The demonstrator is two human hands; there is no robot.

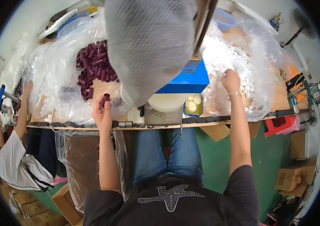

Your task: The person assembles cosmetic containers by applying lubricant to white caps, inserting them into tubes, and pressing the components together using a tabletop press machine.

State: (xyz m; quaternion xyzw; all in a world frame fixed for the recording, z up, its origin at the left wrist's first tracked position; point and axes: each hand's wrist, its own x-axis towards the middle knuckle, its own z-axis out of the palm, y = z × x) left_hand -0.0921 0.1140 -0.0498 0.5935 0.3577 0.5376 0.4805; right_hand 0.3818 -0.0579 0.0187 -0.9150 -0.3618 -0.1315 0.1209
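Note:
Near the front edge of the workbench, my left hand (102, 116) is closed around a short maroon tube (106, 98), which stands upright between thumb and fingers. Beyond it lies a heap of similar maroon tubes (96, 64) on clear plastic sheeting. My right hand (230, 81) reaches into a spread pile of small white plastic pieces (226, 56) on the right. Its fingers are curled together at the pile's near side; whatever they may pinch is hidden.
A blue machine housing (186, 81) stands mid-bench, partly covered by a hanging grey cloth (148, 45). Near it sits a small tray (194, 105) with round pale items. A co-worker's arm (24, 105) reaches over the bench at left. A red stool (276, 126) stands at right.

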